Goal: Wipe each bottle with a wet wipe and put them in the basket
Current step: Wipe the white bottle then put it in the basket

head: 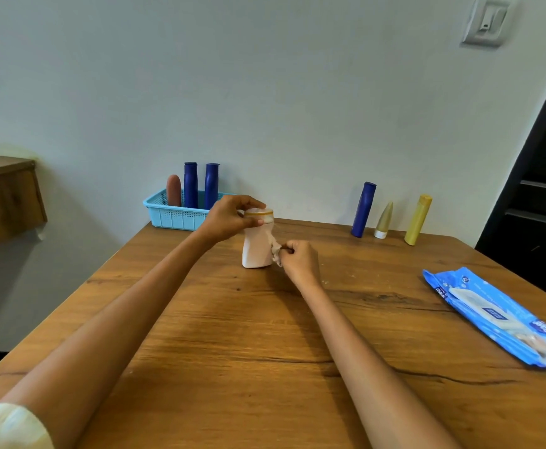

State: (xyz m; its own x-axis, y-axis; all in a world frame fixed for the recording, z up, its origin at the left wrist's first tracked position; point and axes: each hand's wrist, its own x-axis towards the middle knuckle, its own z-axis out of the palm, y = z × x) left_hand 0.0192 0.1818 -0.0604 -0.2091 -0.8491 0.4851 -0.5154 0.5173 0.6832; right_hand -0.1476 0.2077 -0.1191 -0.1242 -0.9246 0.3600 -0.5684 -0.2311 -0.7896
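A white bottle with a gold ring at its top stands upright in the middle of the wooden table. My left hand grips its top. My right hand pinches a crumpled wet wipe against the bottle's lower right side. The light blue basket stands at the table's far left edge and holds a brown bottle and two dark blue bottles. At the far right stand a dark blue bottle, a small beige bottle and a yellow bottle.
A blue pack of wet wipes lies flat near the table's right edge. A wooden shelf juts from the wall at the left. Dark stairs rise at the right. The wall is close behind the table.
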